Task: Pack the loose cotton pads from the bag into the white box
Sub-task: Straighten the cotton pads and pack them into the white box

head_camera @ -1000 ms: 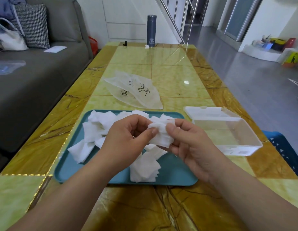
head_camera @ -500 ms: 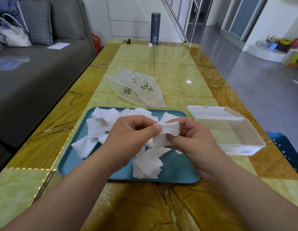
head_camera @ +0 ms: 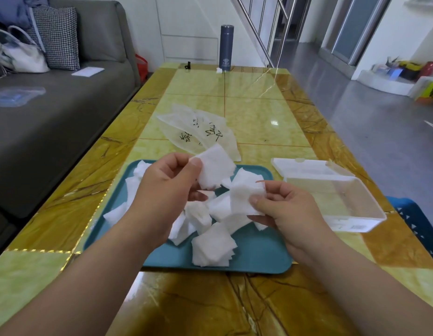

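Several loose white cotton pads (head_camera: pixel 211 248) lie heaped on a teal tray (head_camera: pixel 259 258) in front of me. My left hand (head_camera: pixel 167 185) pinches a small stack of cotton pads (head_camera: pixel 215 169) above the tray's far side. My right hand (head_camera: pixel 285 212) grips another stack of pads (head_camera: pixel 247 197) a little lower and to the right. The two stacks are apart. The white box (head_camera: pixel 336 202) stands open to the right of the tray, its lid (head_camera: pixel 307 166) folded back, nothing visible inside. The flat translucent bag (head_camera: pixel 201 132) lies on the table beyond the tray.
The glossy yellow-green table (head_camera: pixel 259 112) carries a dark flask (head_camera: pixel 226 50) at its far end. A grey sofa (head_camera: pixel 53 112) with a handbag runs along the left. A blue crate (head_camera: pixel 419 219) sits by the table's right edge; open floor lies beyond.
The single bunch of pads held between both hands has been split: my left hand lifted its part up, my right hand drew its part toward the right.
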